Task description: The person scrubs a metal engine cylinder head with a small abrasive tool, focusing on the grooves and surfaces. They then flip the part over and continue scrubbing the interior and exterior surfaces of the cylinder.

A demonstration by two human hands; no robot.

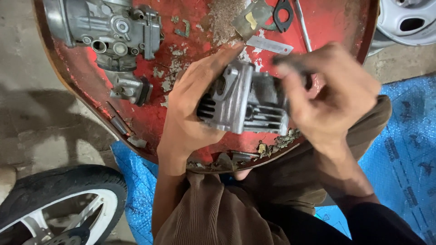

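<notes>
Left hand (190, 109) cradles a grey finned engine cylinder (247, 102) from its left side, grip closed around it, above the near edge of a rusty red round tray (336, 20). Right hand (331, 95), blurred, pinches something dark against the cylinder's right end. A carburetor (109, 31) lies far left on the tray.
</notes>
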